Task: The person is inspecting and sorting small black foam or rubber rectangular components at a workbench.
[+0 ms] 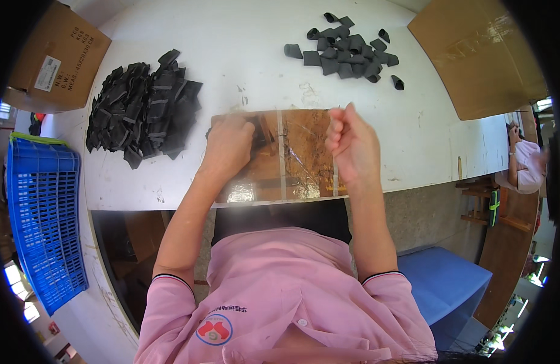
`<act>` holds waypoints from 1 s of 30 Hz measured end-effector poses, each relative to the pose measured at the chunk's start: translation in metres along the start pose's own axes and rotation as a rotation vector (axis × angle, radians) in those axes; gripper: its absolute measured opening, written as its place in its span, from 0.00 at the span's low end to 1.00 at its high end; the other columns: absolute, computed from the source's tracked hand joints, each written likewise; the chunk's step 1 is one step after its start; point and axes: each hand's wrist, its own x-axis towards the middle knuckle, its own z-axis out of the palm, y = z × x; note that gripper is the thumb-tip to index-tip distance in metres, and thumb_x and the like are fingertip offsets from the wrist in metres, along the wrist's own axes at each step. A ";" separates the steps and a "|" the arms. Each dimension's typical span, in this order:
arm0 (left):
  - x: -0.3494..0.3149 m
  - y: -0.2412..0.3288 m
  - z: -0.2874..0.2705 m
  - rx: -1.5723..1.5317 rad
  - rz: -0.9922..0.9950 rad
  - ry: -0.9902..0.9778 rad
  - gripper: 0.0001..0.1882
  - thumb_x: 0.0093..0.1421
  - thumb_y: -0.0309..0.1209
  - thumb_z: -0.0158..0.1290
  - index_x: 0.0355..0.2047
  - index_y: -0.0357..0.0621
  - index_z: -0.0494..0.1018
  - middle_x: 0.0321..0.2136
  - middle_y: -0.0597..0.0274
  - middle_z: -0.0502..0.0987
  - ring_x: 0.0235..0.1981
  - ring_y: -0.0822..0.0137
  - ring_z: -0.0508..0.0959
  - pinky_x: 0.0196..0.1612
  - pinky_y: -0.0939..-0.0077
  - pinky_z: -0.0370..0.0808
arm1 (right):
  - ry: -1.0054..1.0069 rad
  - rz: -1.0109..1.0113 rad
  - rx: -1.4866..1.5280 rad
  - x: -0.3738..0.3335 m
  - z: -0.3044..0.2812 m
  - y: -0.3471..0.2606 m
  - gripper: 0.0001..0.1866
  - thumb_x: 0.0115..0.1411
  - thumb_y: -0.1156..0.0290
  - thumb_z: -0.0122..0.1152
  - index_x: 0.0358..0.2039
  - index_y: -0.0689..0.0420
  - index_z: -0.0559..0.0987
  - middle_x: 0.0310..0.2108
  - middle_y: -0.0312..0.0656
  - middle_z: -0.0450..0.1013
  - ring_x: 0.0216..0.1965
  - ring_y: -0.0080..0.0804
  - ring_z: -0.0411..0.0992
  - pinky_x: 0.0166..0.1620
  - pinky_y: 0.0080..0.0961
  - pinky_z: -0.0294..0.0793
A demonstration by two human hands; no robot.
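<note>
On a brown, tape-covered board [310,158] at the table's front edge, my left hand [228,145] rests with its fingers bent and closed on a black fabric piece [260,134]. Part of that piece is hidden under the hand. My right hand [357,145] is raised over the board's right end, its fingers loosely curled and the thumb pointing up. Nothing shows between those fingers. Beyond my left hand lies a large heap of flat black fabric pieces [125,112]. Small dark tube-like fabric loops [352,48] are scattered at the far right.
Cardboard boxes stand at the far left [55,48] and far right [480,57] of the white table [243,54]. A blue plastic crate [46,218] is at the left. A blue stool [444,282] stands at my right. Another person [527,164] sits farther right.
</note>
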 end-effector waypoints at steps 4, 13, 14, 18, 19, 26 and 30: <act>0.004 0.000 -0.004 -0.041 -0.069 -0.031 0.04 0.44 0.21 0.52 0.24 0.38 0.70 0.23 0.54 0.72 0.26 0.55 0.72 0.28 0.68 0.69 | -0.022 0.064 -0.274 -0.026 -0.003 0.024 0.15 0.58 0.62 0.50 0.25 0.62 0.75 0.16 0.30 0.64 0.16 0.15 0.58 0.20 0.12 0.58; -0.017 0.019 -0.048 -1.337 -0.662 0.130 0.03 0.50 0.23 0.54 0.24 0.36 0.72 0.17 0.63 0.73 0.15 0.78 0.71 0.17 0.90 0.66 | -0.232 -0.428 -0.972 -0.068 0.034 0.025 0.05 0.53 0.74 0.55 0.24 0.62 0.74 0.14 0.37 0.65 0.17 0.24 0.63 0.20 0.18 0.60; -0.020 0.028 -0.053 -1.451 -0.665 0.129 0.03 0.50 0.24 0.54 0.25 0.36 0.73 0.18 0.63 0.74 0.16 0.77 0.71 0.18 0.88 0.66 | -0.282 -0.562 -1.035 -0.069 0.035 0.023 0.04 0.49 0.75 0.58 0.26 0.62 0.74 0.18 0.40 0.66 0.18 0.26 0.65 0.20 0.19 0.63; -0.032 0.057 -0.061 -1.659 -0.571 0.102 0.03 0.50 0.22 0.54 0.27 0.37 0.74 0.20 0.63 0.75 0.19 0.77 0.73 0.21 0.86 0.69 | -0.306 -0.774 -0.982 -0.075 0.051 0.022 0.11 0.45 0.76 0.63 0.30 0.62 0.74 0.24 0.41 0.67 0.21 0.29 0.69 0.21 0.21 0.69; -0.033 0.064 -0.062 -1.684 -0.506 0.122 0.03 0.50 0.21 0.53 0.27 0.37 0.74 0.20 0.63 0.75 0.20 0.78 0.73 0.22 0.85 0.69 | -0.306 -0.776 -0.985 -0.077 0.051 0.022 0.11 0.45 0.76 0.63 0.30 0.62 0.74 0.24 0.41 0.67 0.21 0.29 0.69 0.21 0.21 0.69; -0.034 0.088 -0.060 -0.919 -0.472 0.309 0.02 0.49 0.21 0.53 0.24 0.37 0.71 0.19 0.64 0.75 0.21 0.78 0.73 0.24 0.86 0.70 | -0.250 -1.121 -1.188 -0.073 0.047 0.023 0.09 0.42 0.79 0.60 0.28 0.62 0.74 0.23 0.41 0.67 0.19 0.32 0.67 0.19 0.23 0.66; -0.033 0.102 -0.049 -0.911 -0.584 0.571 0.05 0.48 0.22 0.52 0.27 0.39 0.69 0.20 0.64 0.74 0.17 0.79 0.71 0.19 0.85 0.67 | -0.084 -1.156 -1.251 -0.070 0.051 0.030 0.10 0.39 0.82 0.57 0.27 0.61 0.74 0.22 0.41 0.66 0.19 0.33 0.66 0.19 0.25 0.66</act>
